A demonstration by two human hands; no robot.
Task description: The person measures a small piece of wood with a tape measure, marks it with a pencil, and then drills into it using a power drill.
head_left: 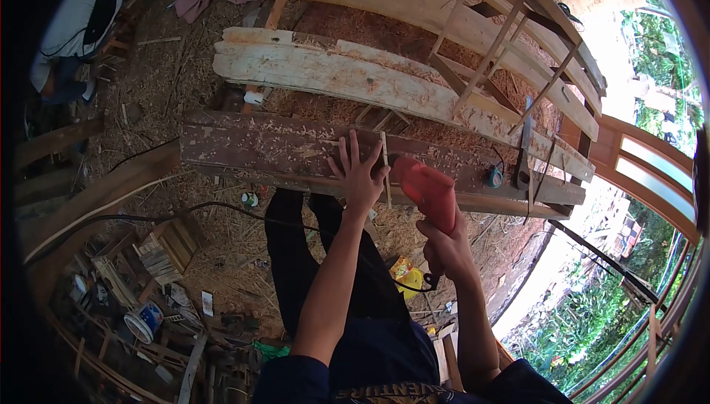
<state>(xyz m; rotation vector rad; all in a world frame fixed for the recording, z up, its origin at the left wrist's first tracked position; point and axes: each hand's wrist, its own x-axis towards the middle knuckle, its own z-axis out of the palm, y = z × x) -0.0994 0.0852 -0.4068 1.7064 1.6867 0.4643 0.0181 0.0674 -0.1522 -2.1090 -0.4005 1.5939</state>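
Observation:
My left hand (359,175) lies flat, fingers spread, on a dark reddish plank (251,149) dusted with shavings, and it steadies a thin wooden strip (385,167) standing across the plank. My right hand (444,249) grips the handle of a red power drill (425,186), whose nose points at the strip beside my left hand. The drill's black cord (170,215) trails off to the left across the ground.
A pale rough board (333,75) and a wooden frame (503,56) lie beyond the plank. A small teal tool (494,177) and a metal square (526,149) rest on the plank's right end. A stool (166,249), cans and scraps sit lower left; a bundle lies upper left.

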